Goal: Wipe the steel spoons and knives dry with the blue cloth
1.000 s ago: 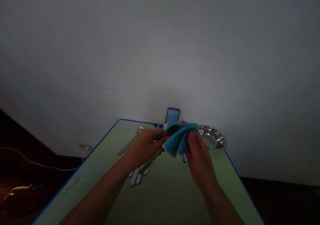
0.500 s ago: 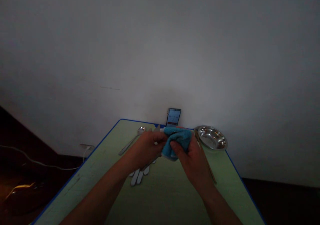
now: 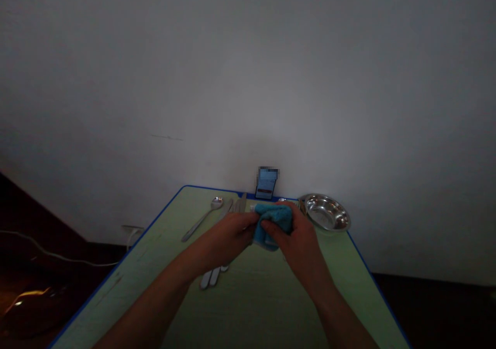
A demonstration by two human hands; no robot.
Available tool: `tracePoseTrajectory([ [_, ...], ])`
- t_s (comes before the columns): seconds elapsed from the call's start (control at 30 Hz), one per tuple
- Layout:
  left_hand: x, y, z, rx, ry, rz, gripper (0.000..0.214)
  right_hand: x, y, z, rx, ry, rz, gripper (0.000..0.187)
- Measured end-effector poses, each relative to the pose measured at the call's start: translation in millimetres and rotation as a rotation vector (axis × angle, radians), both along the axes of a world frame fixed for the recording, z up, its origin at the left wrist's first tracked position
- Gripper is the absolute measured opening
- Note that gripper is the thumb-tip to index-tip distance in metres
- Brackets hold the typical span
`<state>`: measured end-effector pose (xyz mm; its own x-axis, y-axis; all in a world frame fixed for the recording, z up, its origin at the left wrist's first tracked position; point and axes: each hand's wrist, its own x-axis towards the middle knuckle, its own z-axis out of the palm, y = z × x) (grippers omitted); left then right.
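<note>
A light blue cloth (image 3: 273, 224) is bunched up above the table, with my right hand (image 3: 300, 238) closed on it, thumb pressed on the near side. My left hand (image 3: 232, 234) meets the cloth's left edge, fingers pinched together; what lies between them is hidden. Under and beside my left arm are several metal knives (image 3: 211, 278), their handles toward me and blades partly covered. A metal spoon (image 3: 201, 219) lies to their left.
A shiny steel bowl (image 3: 326, 213) stands at the table's back right corner. A phone (image 3: 266, 183) leans on the wall at the back edge. Part of a brown stick shows by the bowl (image 3: 301, 207). The green table (image 3: 248, 307) has a blue rim.
Both hands keep hold at the cloth, which is now folded more tightly. My right hand has shifted slightly left, covering most of the brown sticks. The view has moved slightly.
</note>
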<state>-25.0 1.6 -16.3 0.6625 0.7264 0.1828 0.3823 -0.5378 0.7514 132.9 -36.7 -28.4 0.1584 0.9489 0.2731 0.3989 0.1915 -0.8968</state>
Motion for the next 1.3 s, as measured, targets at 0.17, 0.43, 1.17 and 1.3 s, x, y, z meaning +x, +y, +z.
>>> tracePoseTrajectory([
  [0.17,1,2,-1.9,-0.038,0.002,0.009,0.018,-1,-3,2.0,0.009,-0.052,-0.009,0.027],
  [0.43,4,4,-3.5,-0.084,0.064,0.064,0.020,-2,-6,3.5,0.048,-0.156,-0.028,0.024],
  [1.17,-9,-4,1.3,0.100,0.317,0.032,0.019,15,-4,-0.3,0.104,-0.766,0.305,0.035],
  [1.3,-10,-7,0.9,0.152,0.372,0.046,0.018,15,-6,-1.1,0.106,-0.847,0.339,0.036],
])
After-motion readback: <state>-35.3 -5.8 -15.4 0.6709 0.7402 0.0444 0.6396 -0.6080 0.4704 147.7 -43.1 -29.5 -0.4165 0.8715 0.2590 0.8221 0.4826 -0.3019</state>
